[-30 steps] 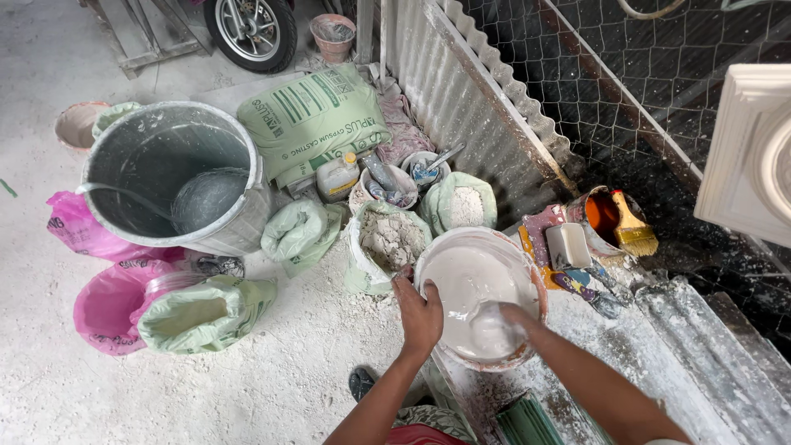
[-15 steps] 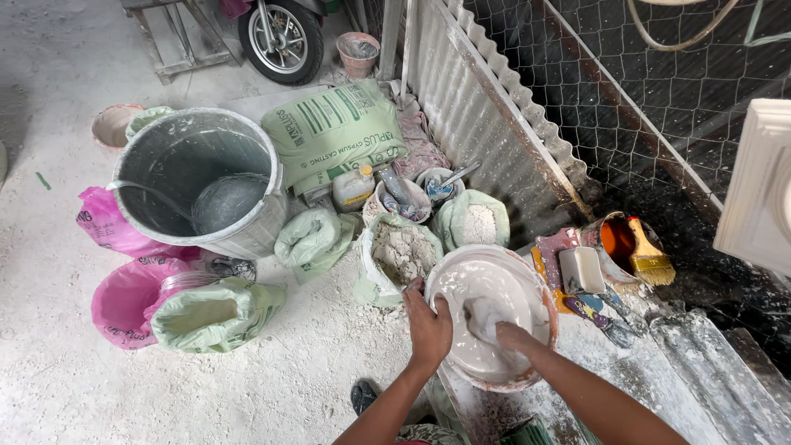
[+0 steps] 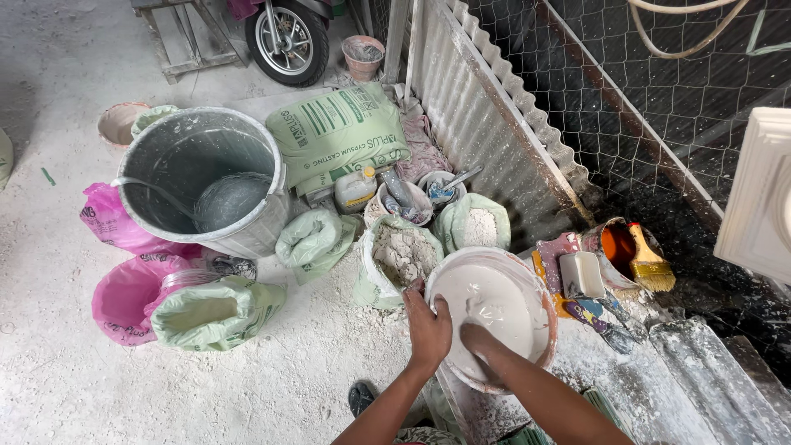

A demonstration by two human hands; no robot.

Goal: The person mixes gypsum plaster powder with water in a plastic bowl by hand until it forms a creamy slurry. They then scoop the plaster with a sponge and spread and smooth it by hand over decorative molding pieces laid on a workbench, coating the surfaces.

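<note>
- The left hand gripped the near rim of the round bowl, fingers curled over its edge.
- The right hand was sunk in the bowl's white paste — fingers buried, their spread impossible to tell.
- The bowl sat just beside an open green sack of lumpy powder, a grey bucket well apart.

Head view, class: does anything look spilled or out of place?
Yes. White powder is spilled over the concrete floor around the open green sacks, and the right hand is sunk in the white-paste basin.
</note>
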